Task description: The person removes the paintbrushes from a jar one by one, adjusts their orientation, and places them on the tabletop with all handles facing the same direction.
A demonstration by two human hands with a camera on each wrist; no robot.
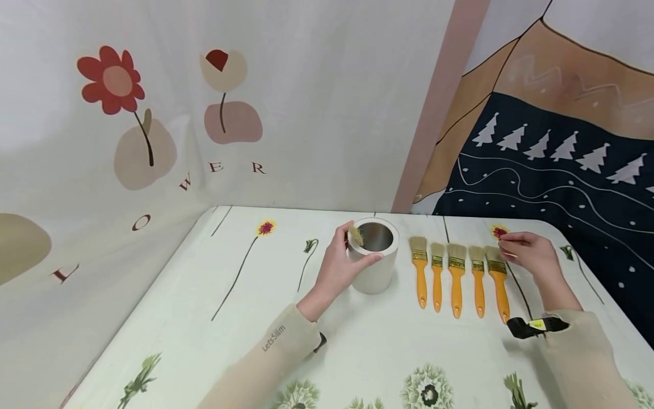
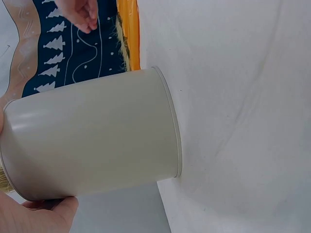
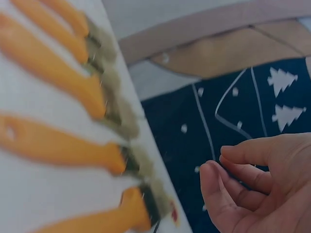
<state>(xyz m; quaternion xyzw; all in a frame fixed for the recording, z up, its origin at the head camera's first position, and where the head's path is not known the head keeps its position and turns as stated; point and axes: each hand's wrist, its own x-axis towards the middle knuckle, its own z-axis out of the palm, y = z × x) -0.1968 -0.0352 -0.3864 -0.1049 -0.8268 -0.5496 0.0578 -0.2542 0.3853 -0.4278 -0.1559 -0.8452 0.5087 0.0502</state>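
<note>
My left hand [image 1: 341, 258] grips a white cylindrical canister [image 1: 375, 275], thumb along its near side and fingers at its rim. In the left wrist view the canister [image 2: 97, 133] fills much of the picture. Pale bristles of a paintbrush [image 1: 356, 236] show at the rim beside the left fingers; the rest of that brush is hidden. Right of the canister, several paintbrushes [image 1: 456, 281] with orange handles lie in a row, bristles away from me. My right hand [image 1: 531, 253] hovers by the bristles of the rightmost paintbrush [image 1: 498, 284], its fingers loosely bent and holding nothing.
A white tablecloth with printed flowers covers the table [image 1: 276, 318]. Behind it hangs a pale curtain [image 1: 327, 113] with flowers and letters. To the right is a dark cloth [image 1: 511, 193] with white tree shapes.
</note>
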